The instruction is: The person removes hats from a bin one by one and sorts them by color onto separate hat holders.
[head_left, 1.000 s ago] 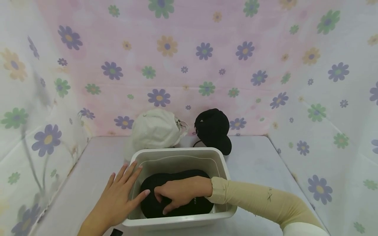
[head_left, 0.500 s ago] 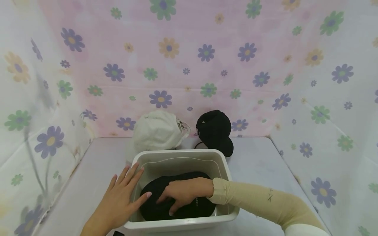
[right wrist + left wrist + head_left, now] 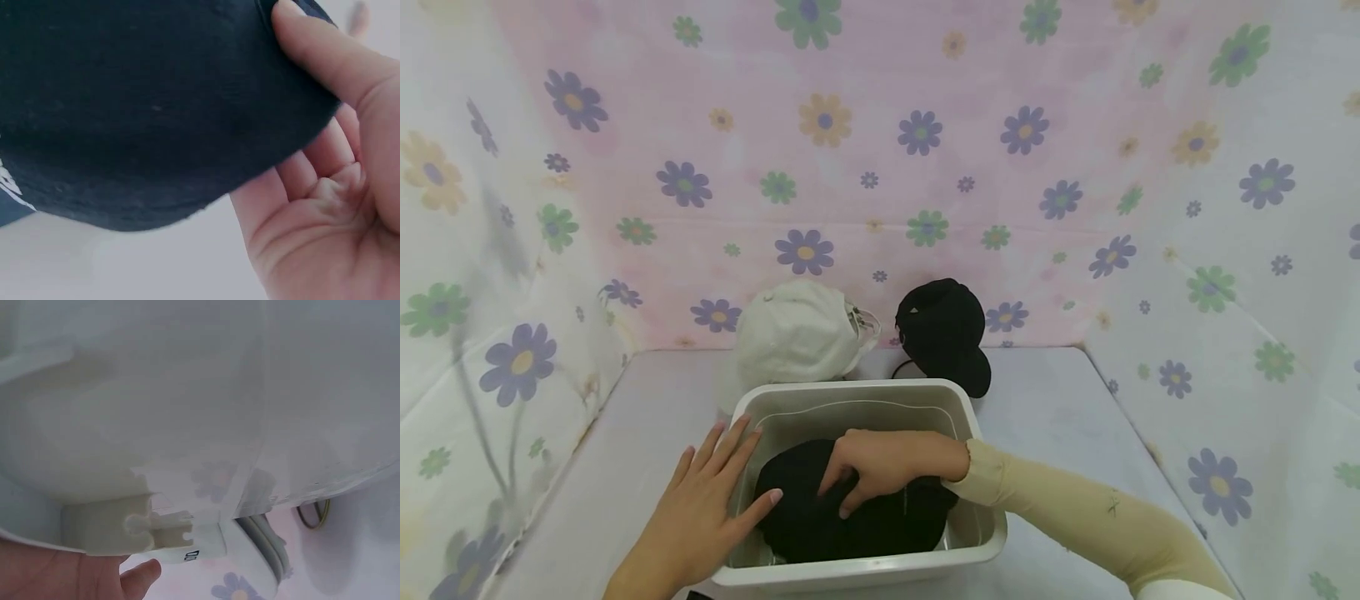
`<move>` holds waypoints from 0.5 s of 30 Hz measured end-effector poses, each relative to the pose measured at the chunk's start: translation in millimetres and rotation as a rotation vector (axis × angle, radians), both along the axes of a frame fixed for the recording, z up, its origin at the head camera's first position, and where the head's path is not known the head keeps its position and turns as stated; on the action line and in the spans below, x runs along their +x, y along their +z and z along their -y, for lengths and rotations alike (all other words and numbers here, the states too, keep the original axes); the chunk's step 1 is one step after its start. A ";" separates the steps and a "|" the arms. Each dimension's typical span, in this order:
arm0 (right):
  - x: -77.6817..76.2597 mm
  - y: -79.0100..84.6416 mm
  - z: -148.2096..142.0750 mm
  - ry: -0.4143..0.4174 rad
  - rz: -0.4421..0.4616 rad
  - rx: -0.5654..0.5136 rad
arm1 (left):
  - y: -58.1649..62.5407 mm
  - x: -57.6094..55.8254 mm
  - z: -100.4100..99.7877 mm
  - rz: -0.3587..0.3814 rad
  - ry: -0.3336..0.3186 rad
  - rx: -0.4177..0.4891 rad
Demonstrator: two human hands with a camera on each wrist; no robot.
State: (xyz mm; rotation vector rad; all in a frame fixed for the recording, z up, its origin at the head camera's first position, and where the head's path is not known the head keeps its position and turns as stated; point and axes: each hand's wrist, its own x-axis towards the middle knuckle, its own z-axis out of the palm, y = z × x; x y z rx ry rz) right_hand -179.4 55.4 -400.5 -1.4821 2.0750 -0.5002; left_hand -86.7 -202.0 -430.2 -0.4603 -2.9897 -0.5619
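Behind the tub [image 3: 850, 568] are a white cap [image 3: 793, 333] and a black hat [image 3: 942, 325]. Inside it, the right hand [image 3: 883, 461] pinches and partly hides a black cap [image 3: 801, 517]; the left hand [image 3: 703, 504] spreads over its left rim. Before it, a dark object [image 3: 698, 596] is cut off.

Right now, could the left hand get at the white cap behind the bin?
Probably yes: the left hand rests, fingers spread, on the left rim of the bin, and the white cap sits just past the far left corner, which is only partly in the way.
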 end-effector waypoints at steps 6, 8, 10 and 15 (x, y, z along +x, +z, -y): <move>-3.7 14.4 -19.7 -0.028 0.024 -0.063 | -1.5 0.6 0.1 -0.013 0.000 0.004; -4.6 17.8 -25.1 -0.028 0.021 -0.083 | -2.2 0.5 0.7 -0.015 -0.003 0.016; -4.7 21.1 -29.9 -0.034 0.022 -0.100 | -2.8 0.5 1.3 -0.015 -0.005 0.025; -3.1 28.7 -38.6 -0.073 0.025 -0.103 | -3.1 -0.9 1.2 -0.004 -0.001 0.030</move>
